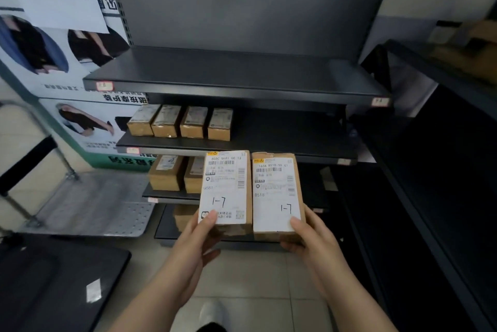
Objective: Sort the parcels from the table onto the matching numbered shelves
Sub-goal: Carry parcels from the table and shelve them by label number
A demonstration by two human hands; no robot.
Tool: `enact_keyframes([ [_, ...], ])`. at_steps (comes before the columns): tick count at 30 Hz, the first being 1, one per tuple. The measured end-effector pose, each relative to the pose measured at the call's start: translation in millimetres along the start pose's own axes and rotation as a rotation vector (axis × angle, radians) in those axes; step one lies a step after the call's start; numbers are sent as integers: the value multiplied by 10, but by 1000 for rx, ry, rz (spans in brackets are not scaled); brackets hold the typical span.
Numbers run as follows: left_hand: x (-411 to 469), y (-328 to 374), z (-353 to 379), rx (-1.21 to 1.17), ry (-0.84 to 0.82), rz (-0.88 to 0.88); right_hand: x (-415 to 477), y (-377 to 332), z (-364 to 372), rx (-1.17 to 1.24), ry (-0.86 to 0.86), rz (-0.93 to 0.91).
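I hold two brown cardboard parcels side by side in front of a dark metal shelf unit (242, 73). My left hand (196, 240) grips the near end of the left parcel (226, 189), thumb on its white label, which bears a handwritten "1-7". My right hand (309, 237) grips the near end of the right parcel (277, 194), also marked "1-7". The top shelf board holds nothing. Several parcels (180, 123) stand in a row on the second shelf. Two parcels (174, 173) sit on the third, partly hidden behind the left parcel.
Small pink tags (104, 86) mark the shelf edges; their numbers are unreadable. A metal platform trolley (88, 202) stands at the left. A dark table corner (53, 278) is at the lower left. Another dark shelf rack (443, 143) runs along the right.
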State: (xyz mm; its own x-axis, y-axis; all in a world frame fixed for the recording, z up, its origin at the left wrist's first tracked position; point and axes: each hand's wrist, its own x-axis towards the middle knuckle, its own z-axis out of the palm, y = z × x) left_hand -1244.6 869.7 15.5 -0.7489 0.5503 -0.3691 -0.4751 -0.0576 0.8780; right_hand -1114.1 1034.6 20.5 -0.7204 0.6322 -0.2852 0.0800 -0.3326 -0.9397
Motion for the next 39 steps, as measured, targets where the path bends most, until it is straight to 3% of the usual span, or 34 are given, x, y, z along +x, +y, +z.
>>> enact_keyframes([
  [14,2303,728,194,139,-143,-192,1977,-293,362,-106,265,-19],
  [24,2905,635,516,117,-34,-399,2634,-421,17,-106,331,95],
  [33,3381,677,860,108,146,-446,3049,-483,-312,-156,254,134],
  [36,3465,702,915,57,159,-379,3133,-452,-327,-162,239,138],
  [39,3392,605,942,324,219,-255,3211,-412,-357,-181,234,118],
])
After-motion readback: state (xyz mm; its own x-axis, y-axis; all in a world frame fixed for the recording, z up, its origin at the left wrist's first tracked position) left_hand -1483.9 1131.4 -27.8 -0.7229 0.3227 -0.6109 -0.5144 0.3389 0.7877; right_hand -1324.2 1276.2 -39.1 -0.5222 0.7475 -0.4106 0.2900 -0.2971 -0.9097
